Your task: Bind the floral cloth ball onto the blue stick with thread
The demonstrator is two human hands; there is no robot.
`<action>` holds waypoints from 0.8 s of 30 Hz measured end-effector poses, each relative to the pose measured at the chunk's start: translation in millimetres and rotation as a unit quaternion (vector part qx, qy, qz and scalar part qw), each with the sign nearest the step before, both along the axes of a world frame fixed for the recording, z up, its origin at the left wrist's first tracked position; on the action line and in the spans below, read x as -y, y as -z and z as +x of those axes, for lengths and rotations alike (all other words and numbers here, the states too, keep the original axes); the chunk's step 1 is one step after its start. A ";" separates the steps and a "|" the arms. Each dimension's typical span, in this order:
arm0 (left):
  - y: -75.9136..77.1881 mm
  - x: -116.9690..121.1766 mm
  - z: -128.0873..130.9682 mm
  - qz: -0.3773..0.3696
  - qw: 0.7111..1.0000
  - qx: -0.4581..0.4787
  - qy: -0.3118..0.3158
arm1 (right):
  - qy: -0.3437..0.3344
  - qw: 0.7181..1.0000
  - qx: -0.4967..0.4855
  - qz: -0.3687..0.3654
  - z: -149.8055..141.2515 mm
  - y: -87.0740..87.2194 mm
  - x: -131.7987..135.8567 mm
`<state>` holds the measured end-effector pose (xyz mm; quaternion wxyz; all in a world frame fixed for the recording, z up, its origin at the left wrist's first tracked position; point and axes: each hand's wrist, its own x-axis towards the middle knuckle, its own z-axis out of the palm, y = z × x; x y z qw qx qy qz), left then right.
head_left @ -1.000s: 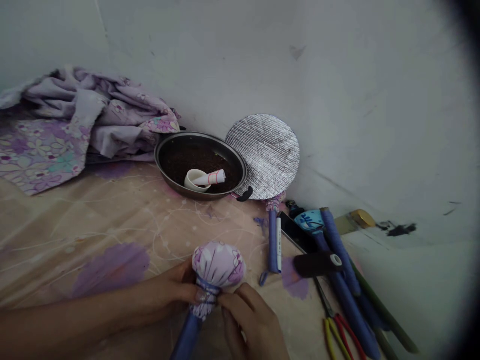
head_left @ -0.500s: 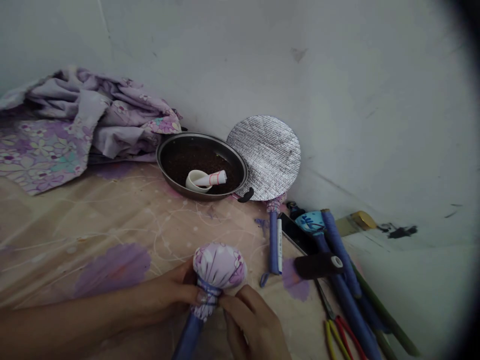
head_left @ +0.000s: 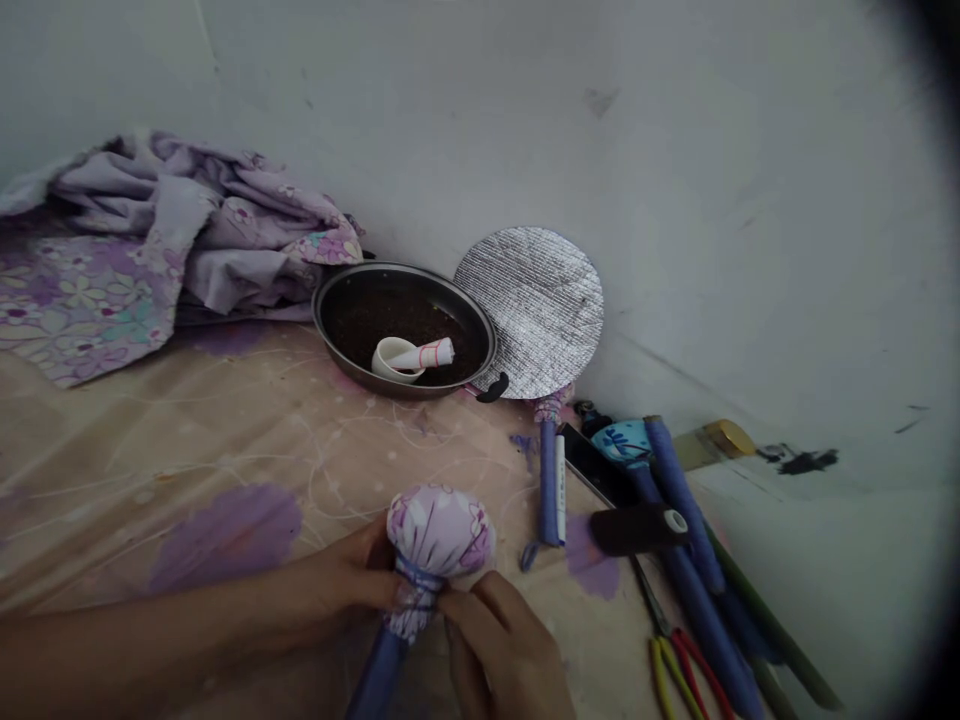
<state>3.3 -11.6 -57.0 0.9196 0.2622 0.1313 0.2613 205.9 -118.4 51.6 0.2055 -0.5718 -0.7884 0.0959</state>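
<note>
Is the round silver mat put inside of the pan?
No, the round silver mat stands upright outside the pan, at its right side.

Lilac floral cloth bundle (head_left: 439, 532), bound with blue cord (head_left: 417, 574) around a blue tube (head_left: 379, 668)

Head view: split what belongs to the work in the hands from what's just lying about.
In use: left hand, right hand, flower-print cloth bundle, blue band, blue foam tube.

Lying about: dark pan, white cup, foil disc, white marker, red-and-yellow pliers, crumpled floral cloth.
</note>
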 end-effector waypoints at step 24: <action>-8.4 -5.3 -1.9 0.005 1.000 0.003 0.014 | 0.014 0.997 -0.069 0.013 -4.5 5.3 -1.5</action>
